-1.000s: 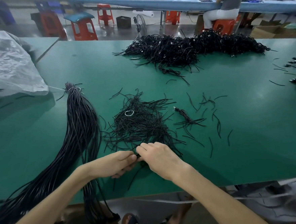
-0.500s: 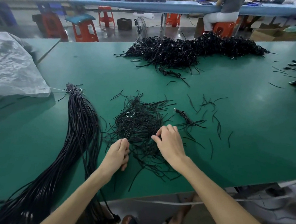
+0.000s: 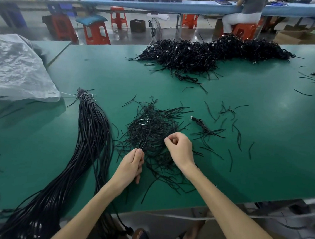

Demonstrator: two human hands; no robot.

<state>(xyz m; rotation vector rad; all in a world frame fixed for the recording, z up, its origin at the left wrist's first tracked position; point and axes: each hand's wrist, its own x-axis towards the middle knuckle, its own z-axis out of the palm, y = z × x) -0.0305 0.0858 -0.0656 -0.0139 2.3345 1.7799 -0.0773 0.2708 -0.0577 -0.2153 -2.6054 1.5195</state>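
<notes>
as wiry ties (image 3: 152,134) tangle, left hand (image 3: 131,166) pinches.

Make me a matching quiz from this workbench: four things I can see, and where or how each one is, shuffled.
Things:
1. long cable bundle
2. clear plastic bag
3. big cable heap
4. left hand

Place or state:
A. on the far side of the green table
B. pinching a black strand from the small pile
C. crumpled, at the far left
D. tied at its top end, hanging over the near edge

Pairs: 1-D, 2-C, 3-A, 4-B

Black ties (image 3: 152,135) on green table (image 3: 261,164)
</notes>
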